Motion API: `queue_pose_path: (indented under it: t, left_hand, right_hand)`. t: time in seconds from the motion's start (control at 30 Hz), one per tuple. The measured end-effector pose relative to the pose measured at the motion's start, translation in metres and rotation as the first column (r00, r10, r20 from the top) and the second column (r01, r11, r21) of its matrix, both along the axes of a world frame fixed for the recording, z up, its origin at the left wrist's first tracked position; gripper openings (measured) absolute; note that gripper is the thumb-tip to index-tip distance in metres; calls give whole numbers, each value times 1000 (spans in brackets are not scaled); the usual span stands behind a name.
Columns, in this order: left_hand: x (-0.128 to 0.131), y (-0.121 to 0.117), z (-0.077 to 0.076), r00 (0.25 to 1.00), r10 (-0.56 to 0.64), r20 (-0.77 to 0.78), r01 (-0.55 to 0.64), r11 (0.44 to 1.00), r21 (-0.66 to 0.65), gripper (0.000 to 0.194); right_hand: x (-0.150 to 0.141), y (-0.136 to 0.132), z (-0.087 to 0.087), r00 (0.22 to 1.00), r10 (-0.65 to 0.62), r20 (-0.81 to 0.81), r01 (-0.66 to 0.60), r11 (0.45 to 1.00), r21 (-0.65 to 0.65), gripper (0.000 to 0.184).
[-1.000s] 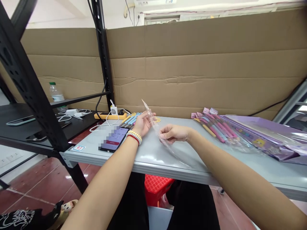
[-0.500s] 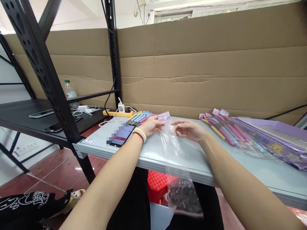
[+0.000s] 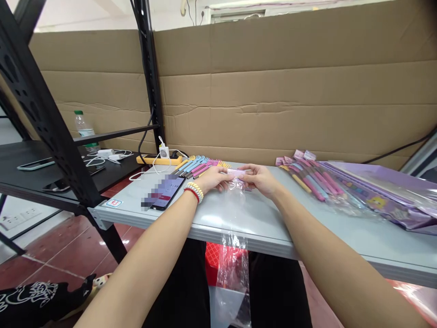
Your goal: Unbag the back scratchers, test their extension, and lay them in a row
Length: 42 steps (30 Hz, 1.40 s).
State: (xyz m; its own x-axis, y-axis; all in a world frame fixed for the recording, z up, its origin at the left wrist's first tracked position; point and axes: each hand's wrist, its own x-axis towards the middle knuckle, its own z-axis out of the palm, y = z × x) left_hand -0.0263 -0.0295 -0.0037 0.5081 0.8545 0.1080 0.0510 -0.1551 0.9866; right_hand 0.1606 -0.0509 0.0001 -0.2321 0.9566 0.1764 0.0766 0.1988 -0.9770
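Both hands pinch the top of a long clear plastic bag, one at each side of its pale purple header. The bag hangs down over the table's front edge toward the lap. My left hand, with a beaded bracelet at the wrist, has its fingers closed on the header's left side. My right hand closes thumb and fingers on its right side. Behind the left hand lies a row of yellow, blue and pink fork-like tools. A phone with a lit screen lies left of the left wrist.
To the right, bagged colourful handles lie beside purple plastic packages. A white charger and a yellow power strip sit at the back left. A black shelf holds phones, cables and a bottle. Cardboard stands behind.
My right hand has come in to the header and the two hands are closer together. The bag has swung left and hangs straighter. The camera view has shifted slightly.
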Motion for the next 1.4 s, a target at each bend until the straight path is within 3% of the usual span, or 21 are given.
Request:
queue_pose_path:
  t: [0.13, 0.27, 0.37, 0.5, 0.63, 0.77, 0.87, 0.97, 1.13, 1.4]
  left_hand:
    - [1, 2, -3, 997, 41, -72, -35, 996, 84, 16]
    - [0, 1, -3, 989, 48, -139, -29, 991, 130, 10]
    - [0, 0, -3, 981, 36, -191, -8, 989, 146, 8]
    - [1, 2, -6, 981, -30, -194, 58, 988, 142, 23]
    - [2, 4, -10, 1000, -8, -18, 11, 986, 165, 51]
    - [2, 4, -12, 999, -45, -10, 46, 963, 264, 47]
    - [3, 4, -10, 993, -28, -114, 66, 938, 340, 37]
    - [3, 1, -8, 983, 23, -185, 55, 913, 403, 43]
    - [3, -2, -6, 980, 39, -194, 38, 925, 378, 53]
    - [3, 4, -11, 996, 68, -52, -46, 938, 342, 61]
  right_hand:
    - [-4, -1, -2, 997, 24, 72, -25, 1000, 14, 64]
    - [-8, 1, -3, 991, -36, 133, 30, 999, 43, 47]
    - [-8, 1, -1, 990, -94, 107, 91, 995, 31, 44]
    - [-7, -1, 3, 989, -110, 95, 108, 994, 23, 42]
    - [-6, -1, 3, 973, -200, 115, 198, 980, 26, 43]
    - [-4, 2, -1, 962, -252, 104, 247, 967, 57, 41]
    - [-2, 7, -5, 960, -265, 85, 246, 951, 187, 35]
    - [0, 9, -6, 951, -269, 150, 224, 939, 261, 21]
    - [-3, 3, -3, 946, -222, 238, 178, 965, 195, 20]
    - [-2, 0, -3, 943, -127, 309, 76, 982, 172, 28]
